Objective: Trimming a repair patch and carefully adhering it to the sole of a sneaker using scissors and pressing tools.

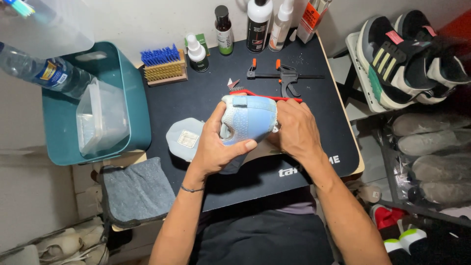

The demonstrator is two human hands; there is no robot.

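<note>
**Both hands clamp a pale blue shoe over the black mat**

Nearest, the left hand wraps the shoe from the side, thumb pressed flat along its lower edge and fingers curled behind, so the shoe is steadied heel-up above the mat. The right hand closes on the opposite end, fingers hidden behind the shoe; it seems to grip rather than merely rest, bracing against the left so the shoe cannot twist. The shoe is raised just off the mat, in the middle, tilted toward the camera, probably for a clear look at its heel.

Just left of the hands lies a light insole, set aside within reach. A grey cloth sits at the near-left corner, a teal bin beyond it.

Behind the shoe a red tool pokes out, then a bar clamp lying flat. Farther back, a brush and bottles line the wall, out of the working space. Sneakers fill the rack at right.
</note>
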